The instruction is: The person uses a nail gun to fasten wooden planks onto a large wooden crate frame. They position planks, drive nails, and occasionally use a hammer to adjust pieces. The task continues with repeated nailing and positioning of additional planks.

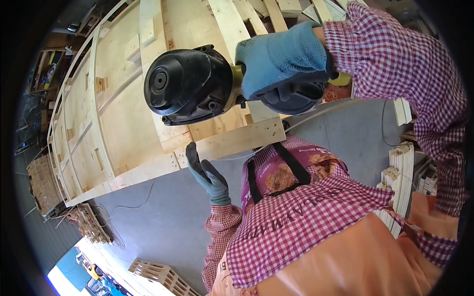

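Observation:
My right hand (284, 61), in a blue work glove, is closed round the handle of a nail gun (190, 86). The tool has a large black rounded head and yellowish parts. A round black magazine shows below the glove. Beneath and beyond it lies a big pale wooden panel (123, 93) with battens across it. At its near side runs an edge board (232, 140) with small dark marks near its right end. My left hand (210, 180), gloved in grey-blue, has its fingers stretched out against the edge board. The nail gun's tip is hidden.
A pale hose or cord (321, 109) runs near the panel's right corner. Stacked white strips (399, 167) stand at the right. A wooden pallet (163, 277) lies on the grey floor (163, 222) at the lower left, with scrap wood (89, 224) further left.

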